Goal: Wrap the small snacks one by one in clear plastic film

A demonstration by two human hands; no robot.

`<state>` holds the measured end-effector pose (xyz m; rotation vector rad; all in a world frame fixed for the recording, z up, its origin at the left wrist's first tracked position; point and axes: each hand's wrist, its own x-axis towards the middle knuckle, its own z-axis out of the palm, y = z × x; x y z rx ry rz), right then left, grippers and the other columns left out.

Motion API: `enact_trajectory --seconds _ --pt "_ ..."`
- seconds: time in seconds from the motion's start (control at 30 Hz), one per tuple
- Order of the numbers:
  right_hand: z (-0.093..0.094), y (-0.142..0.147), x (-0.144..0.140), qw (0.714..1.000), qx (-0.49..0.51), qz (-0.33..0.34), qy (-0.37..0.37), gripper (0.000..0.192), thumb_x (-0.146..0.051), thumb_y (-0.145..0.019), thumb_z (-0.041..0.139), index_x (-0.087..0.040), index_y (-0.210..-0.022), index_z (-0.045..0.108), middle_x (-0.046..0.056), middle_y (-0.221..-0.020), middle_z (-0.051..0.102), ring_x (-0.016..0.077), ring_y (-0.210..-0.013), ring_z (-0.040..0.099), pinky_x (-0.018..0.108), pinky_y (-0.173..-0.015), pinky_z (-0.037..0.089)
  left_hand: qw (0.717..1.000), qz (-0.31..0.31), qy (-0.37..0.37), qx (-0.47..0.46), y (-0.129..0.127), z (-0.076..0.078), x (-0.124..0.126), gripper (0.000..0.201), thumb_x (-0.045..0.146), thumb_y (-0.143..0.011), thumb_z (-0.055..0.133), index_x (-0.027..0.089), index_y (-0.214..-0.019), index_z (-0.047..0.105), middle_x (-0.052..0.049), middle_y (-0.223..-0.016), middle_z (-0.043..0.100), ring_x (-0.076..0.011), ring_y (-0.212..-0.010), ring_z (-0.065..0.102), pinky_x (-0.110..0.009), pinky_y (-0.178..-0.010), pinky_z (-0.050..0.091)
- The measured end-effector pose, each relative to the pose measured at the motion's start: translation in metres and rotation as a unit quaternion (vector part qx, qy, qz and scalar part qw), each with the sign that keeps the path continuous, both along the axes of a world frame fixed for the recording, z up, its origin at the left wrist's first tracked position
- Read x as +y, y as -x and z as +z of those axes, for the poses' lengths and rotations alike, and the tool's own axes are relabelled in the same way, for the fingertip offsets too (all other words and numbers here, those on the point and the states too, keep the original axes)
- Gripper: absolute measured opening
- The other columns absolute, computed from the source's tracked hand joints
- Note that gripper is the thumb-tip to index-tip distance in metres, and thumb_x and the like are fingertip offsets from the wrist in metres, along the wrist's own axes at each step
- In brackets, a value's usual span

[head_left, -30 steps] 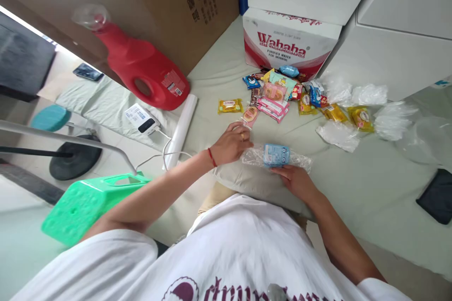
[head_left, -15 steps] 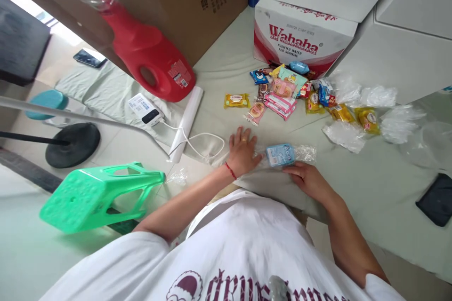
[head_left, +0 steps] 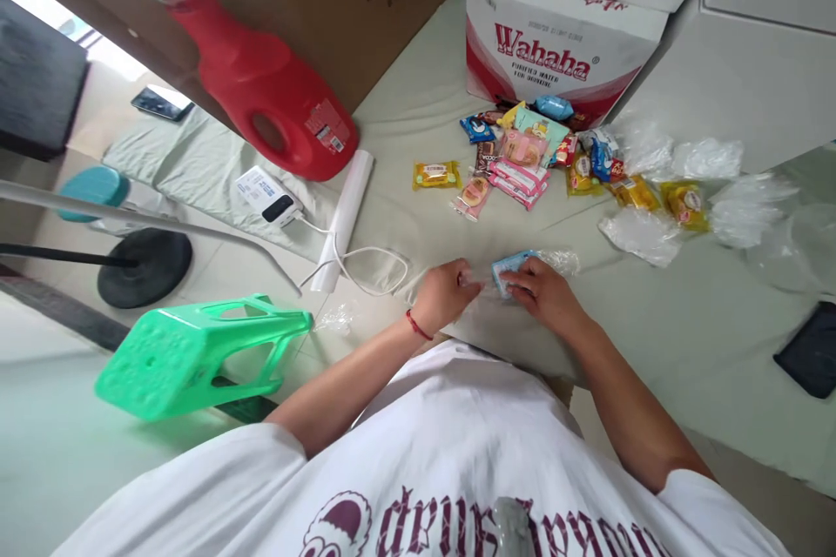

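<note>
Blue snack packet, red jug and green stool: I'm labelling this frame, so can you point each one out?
blue snack packet (head_left: 508, 265), head view, on its visible top left part beside the right hand.
red jug (head_left: 261, 91), head view, on its body.
green stool (head_left: 157, 357), head view, on its seat.

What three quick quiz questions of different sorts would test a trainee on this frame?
1. True or false: the right hand rests on the blue packet.
2. What is the left hand gripping: A) clear plastic bag, B) red jug, C) green stool?
3. Which brand is printed on the white and red box?

Key: 1 true; 2 A; 3 Wahaha.
</note>
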<state>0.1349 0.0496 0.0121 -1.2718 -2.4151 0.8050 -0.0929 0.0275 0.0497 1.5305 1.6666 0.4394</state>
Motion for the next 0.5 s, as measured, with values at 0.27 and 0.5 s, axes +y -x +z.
enact_trajectory --seconds 0.27,0.5 --pt "0.015 -0.029 -0.007 0.977 0.118 -0.174 0.039 0.033 -0.033 -0.100 0.047 -0.021 -0.109 0.075 0.008 -0.101 0.067 0.0201 -0.089 0.061 0.035 -0.085 0.050 0.994 -0.043 0.004 -0.098 -0.063 -0.019 0.035 0.034 0.014 -0.091 0.045 0.017 -0.101 0.077 -0.007 -0.099 0.074 -0.0194 -0.088 0.069 -0.032 -0.081 0.056" --pt "0.006 -0.065 0.004 0.932 -0.081 -0.348 -0.068 0.035 -0.045 -0.087 0.066 -0.014 -0.103 0.072 0.019 -0.111 0.063 0.0345 -0.113 0.052 0.053 -0.103 0.040 0.982 -0.092 -0.101 0.131 -0.070 -0.024 0.024 0.039 0.040 -0.096 0.060 0.027 -0.132 0.065 -0.011 -0.121 0.064 -0.0296 -0.110 0.062 -0.040 -0.088 0.054"
